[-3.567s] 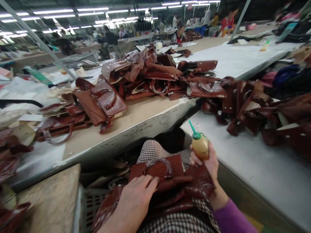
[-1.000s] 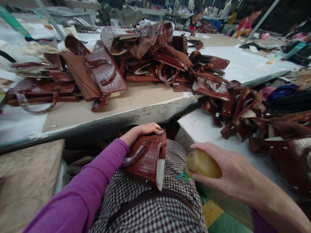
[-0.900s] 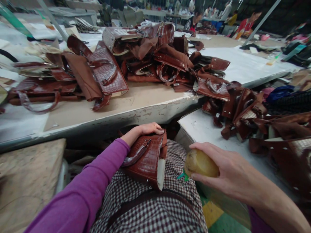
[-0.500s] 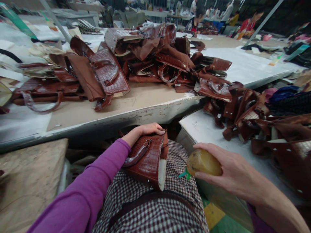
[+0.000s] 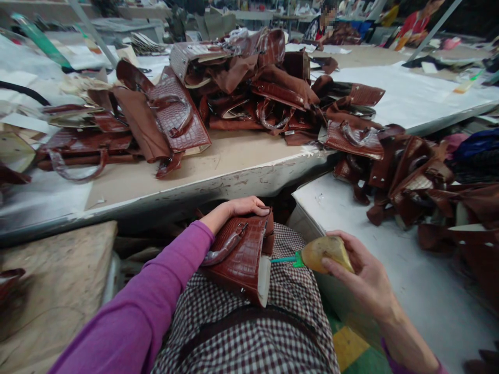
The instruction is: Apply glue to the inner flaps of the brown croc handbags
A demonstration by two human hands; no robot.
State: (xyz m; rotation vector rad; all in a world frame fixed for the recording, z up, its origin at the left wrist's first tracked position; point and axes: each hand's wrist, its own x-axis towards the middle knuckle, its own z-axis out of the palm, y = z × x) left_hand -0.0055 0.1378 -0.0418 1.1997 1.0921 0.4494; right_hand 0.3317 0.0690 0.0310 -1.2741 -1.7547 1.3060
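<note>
On my lap, over a checked apron point(image 5: 241, 343), lies a reddish-brown crocodile-patterned handbag piece point(image 5: 244, 259) with a plastic-wrapped handle point(image 5: 226, 246). My left hand point(image 5: 249, 206) is closed over its far edge, the thumb near the corner. A pale inner strip point(image 5: 264, 280) shows along the right side of the piece. My right hand point(image 5: 360, 265) grips a squeeze bottle point(image 5: 325, 253) of yellowish liquid, tilted on its side. Its thin green nozzle point(image 5: 284, 259) points left, the tip at or very near the pale strip; contact is hard to tell.
A heap of brown handbags point(image 5: 249, 83) covers the table point(image 5: 187, 176) ahead. More bag parts point(image 5: 413, 171) lie on the white bench point(image 5: 331, 202) to my right. A worn board point(image 5: 50, 291) stands at left. People point(image 5: 322, 26) sit at the far tables.
My right hand has turned the bottle so its nozzle now points left and reaches the bag's pale edge. The left hand keeps its hold on the piece. The view has shifted slightly.
</note>
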